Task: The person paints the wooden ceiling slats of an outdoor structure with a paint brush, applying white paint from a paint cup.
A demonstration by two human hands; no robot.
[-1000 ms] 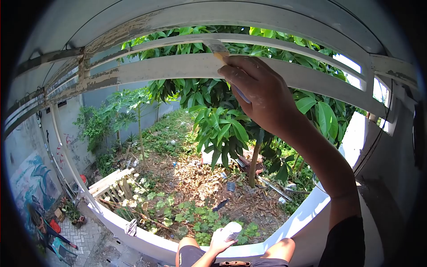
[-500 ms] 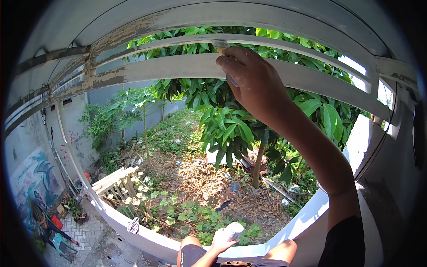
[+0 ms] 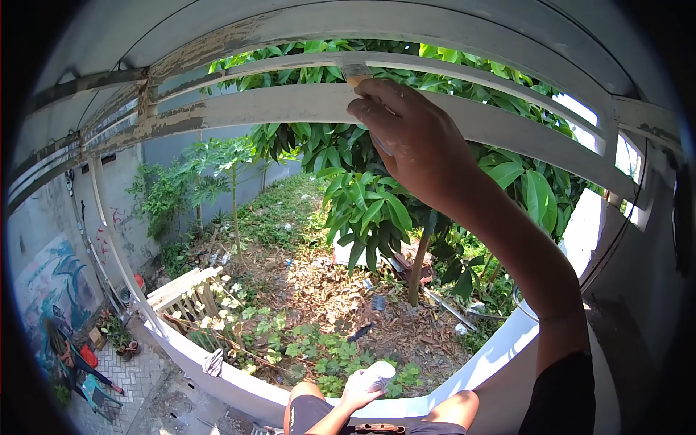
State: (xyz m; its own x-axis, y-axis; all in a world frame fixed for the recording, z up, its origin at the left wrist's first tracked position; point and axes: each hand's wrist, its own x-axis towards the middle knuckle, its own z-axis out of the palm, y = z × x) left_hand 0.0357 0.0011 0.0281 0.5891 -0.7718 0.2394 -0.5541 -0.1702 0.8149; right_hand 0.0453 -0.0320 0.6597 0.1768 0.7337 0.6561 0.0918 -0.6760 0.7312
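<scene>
On my feed, a long, thin, pale-painted rail (image 3: 449, 67) crosses the opening. My left hand (image 3: 355, 394) wraps around a white, rounded container (image 3: 379, 375). My right hand (image 3: 409, 119) pinches a flat, grey-headed tool (image 3: 355, 71), its head at the rail's lower edge. I judge the step as surfacing the rail; next calls for even contact.

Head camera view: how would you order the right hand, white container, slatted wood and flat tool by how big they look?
1. Right hand
2. Slatted wood
3. White container and flat tool: too alike to rank, both partly hidden.
</scene>
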